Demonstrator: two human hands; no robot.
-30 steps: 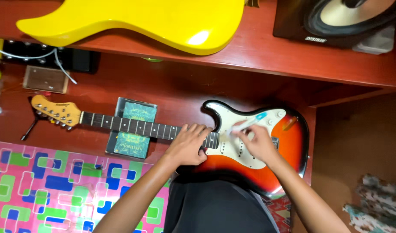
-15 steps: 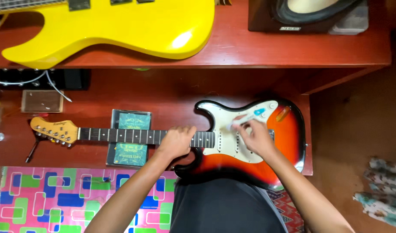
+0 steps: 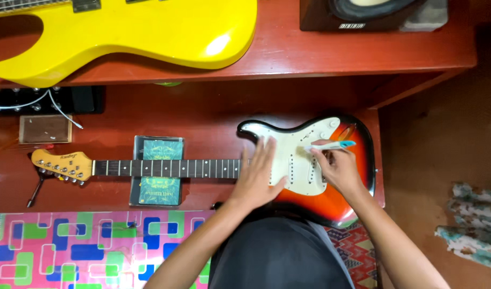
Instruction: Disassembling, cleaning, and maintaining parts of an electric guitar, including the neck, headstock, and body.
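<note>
Red wooden bench point(image 3: 202, 107), sunburst guitar point(image 3: 315, 176) lying flat across it.
Left hand point(image 3: 259, 179) has slid bodyward, now spread flat where neck meets body; right hand point(image 3: 339, 168) grips a white-and-blue pen-like tool point(image 3: 331, 145) over the pickguard.

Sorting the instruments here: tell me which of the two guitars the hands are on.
The sunburst guitar with the white pickguard, on the lower shelf: left hand flat on it, right hand holding a toothbrush. The yellow guitar lies untouched above.
</note>
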